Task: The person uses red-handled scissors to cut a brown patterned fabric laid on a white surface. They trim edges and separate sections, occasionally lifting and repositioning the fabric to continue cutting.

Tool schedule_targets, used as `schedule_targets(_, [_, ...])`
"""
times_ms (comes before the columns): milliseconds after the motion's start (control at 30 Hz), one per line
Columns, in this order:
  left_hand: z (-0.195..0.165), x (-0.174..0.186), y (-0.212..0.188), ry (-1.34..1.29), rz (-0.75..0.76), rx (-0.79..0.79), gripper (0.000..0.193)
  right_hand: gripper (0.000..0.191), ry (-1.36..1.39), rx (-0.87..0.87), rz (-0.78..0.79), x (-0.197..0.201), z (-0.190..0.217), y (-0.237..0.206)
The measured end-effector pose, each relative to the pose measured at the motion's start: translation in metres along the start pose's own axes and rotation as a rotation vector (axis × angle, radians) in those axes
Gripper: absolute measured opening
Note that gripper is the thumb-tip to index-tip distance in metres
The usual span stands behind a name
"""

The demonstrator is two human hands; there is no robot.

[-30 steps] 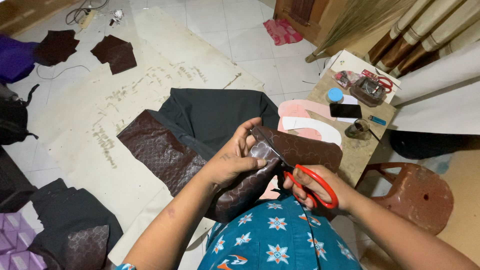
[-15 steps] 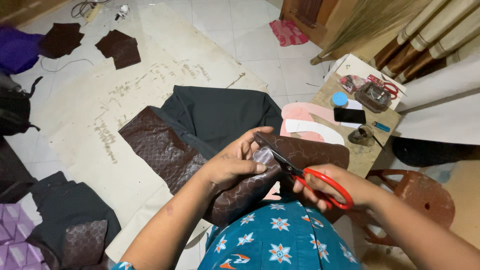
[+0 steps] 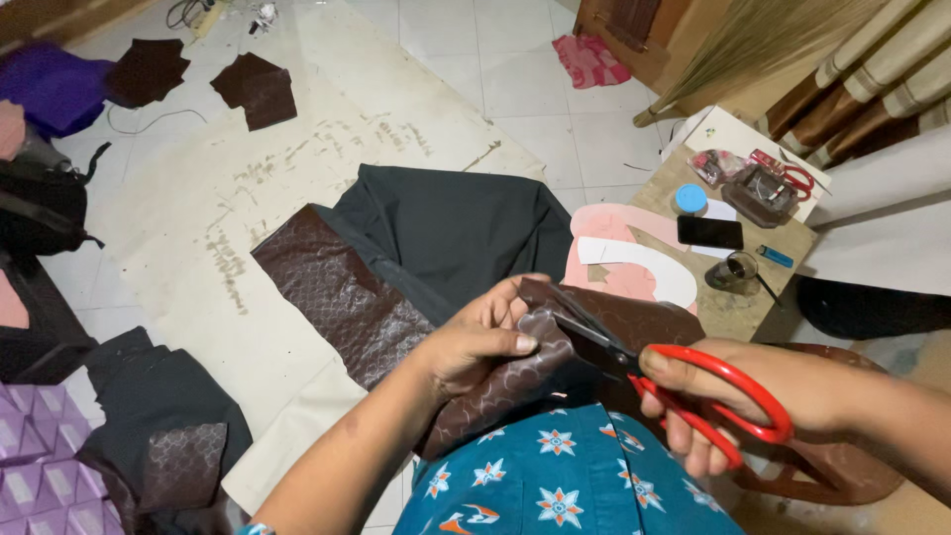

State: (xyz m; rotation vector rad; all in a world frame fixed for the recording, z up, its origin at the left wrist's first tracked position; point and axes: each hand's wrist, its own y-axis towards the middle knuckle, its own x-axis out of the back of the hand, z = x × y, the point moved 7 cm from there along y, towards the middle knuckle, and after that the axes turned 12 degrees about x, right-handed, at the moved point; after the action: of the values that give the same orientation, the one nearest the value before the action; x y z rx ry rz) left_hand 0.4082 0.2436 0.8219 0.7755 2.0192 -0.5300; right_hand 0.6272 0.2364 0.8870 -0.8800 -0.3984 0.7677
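Note:
My left hand pinches a folded edge of dark brown patterned fabric that lies over my lap. My right hand grips red-handled scissors, whose dark blades are parted around the fabric edge just beside my left thumb. More of the same brown fabric spreads onto the floor, next to a dark green-black cloth. My lap is covered by blue cloth with a flower print.
A low wooden table at right holds pink and white paper patterns, a phone, a glass, a blue lid and a second pair of red scissors. A pale mat covers the floor. Fabric scraps, bags and purple boxes lie at left.
The scissors have shifted slightly right and down, with the blades now set further into the fabric edge. My left hand keeps its grip on the fold.

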Motion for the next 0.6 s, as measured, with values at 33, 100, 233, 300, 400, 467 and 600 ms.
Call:
schedule_targets(33, [0.003,-0.001,0.0,-0.039,0.018,0.005,0.066,0.068,-0.024,-0.011,0.025,0.001,0.001,-0.001])
schedule_targets(100, [0.009,-0.001,-0.002,-0.066,-0.004,0.021,0.065,0.067,-0.085,-0.035,0.058,0.003,0.001,-0.002])
schedule_targets(233, [0.014,-0.005,-0.008,-0.105,0.044,0.03,0.064,0.063,-0.147,-0.051,0.084,0.008,0.0,0.006])
schedule_targets(300, [0.016,-0.006,-0.01,-0.11,0.048,0.035,0.062,0.059,-0.159,0.021,0.138,0.007,0.003,0.014])
schedule_targets(400, [0.017,-0.005,-0.014,-0.095,0.009,0.062,0.059,0.056,-0.2,0.213,0.263,-0.002,0.011,0.027])
schedule_targets(467, [0.018,-0.006,-0.017,-0.062,0.01,0.081,0.053,0.054,-0.201,0.286,0.311,-0.006,0.012,0.035])
schedule_targets(600, [0.019,-0.007,-0.019,0.017,0.008,0.116,0.043,0.056,-0.166,0.249,0.263,-0.006,0.006,0.048])
